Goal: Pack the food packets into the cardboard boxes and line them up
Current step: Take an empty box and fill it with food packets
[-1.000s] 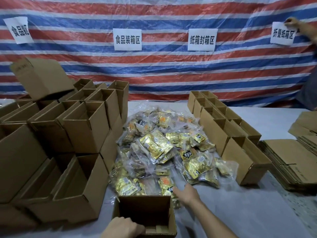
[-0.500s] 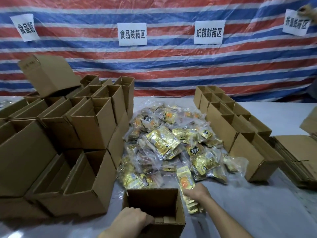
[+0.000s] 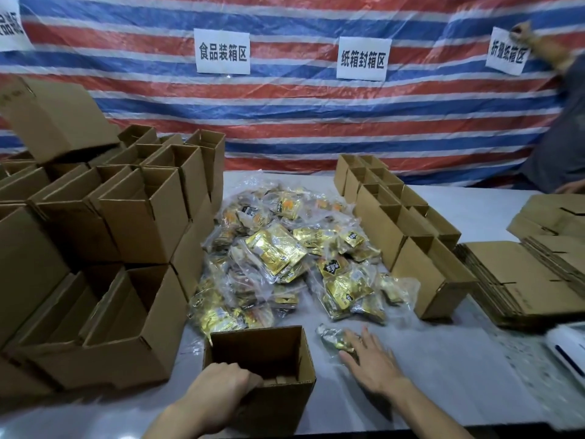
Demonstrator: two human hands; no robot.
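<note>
A tarpaulin (image 3: 300, 122) striped in red, blue and white hangs across the whole back as a wall, with a faint sheen on it from soft, even light. Four white paper signs with black Chinese characters are fixed to it: one cut off at the left edge (image 3: 11, 26), a second reading 食品装箱区 (image 3: 222, 51), a third reading 纸箱封箱区 (image 3: 363, 58), and a fourth at the right (image 3: 506, 53). Below runs a pale grey tabletop (image 3: 443, 375), speckled toward its lower right. A person in a grey top (image 3: 560, 137) stands at the far right edge.
</note>
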